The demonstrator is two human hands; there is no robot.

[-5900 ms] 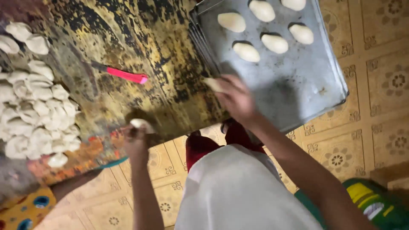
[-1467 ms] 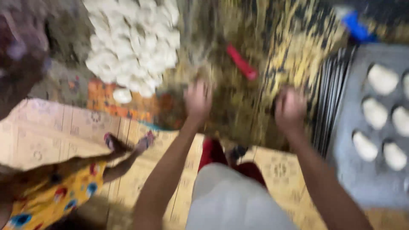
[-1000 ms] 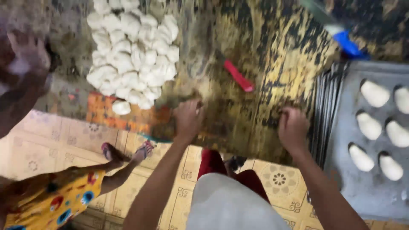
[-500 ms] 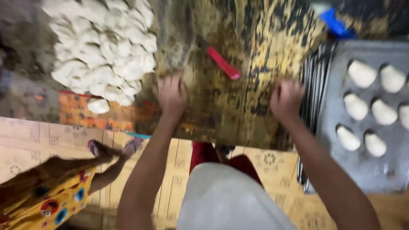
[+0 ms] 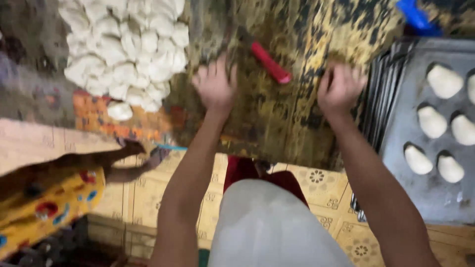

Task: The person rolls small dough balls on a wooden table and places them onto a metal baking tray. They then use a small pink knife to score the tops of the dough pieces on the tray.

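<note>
My left hand (image 5: 215,88) lies palm down on the worn yellow-and-black table top (image 5: 292,123), fingers spread. My right hand (image 5: 340,90) rests palm down further right, fingers curled; what lies under either palm is hidden. A knife with a red handle (image 5: 269,62) lies between and just beyond the two hands. A heap of white dough pieces (image 5: 126,47) sits on the table to the left of my left hand. At the right, a grey metal tray (image 5: 396,143) holds several shaped dough pieces (image 5: 432,121).
A blue object (image 5: 415,15) lies at the table's far right corner. Another person in yellow patterned clothing (image 5: 47,202) is at lower left, a foot (image 5: 129,148) near the table's edge. Patterned floor tiles (image 5: 316,180) show below the table.
Both hands stay pressed on the table top and have shifted only slightly. The view has drifted, so the dough heap and the tray sit a little differently in frame.
</note>
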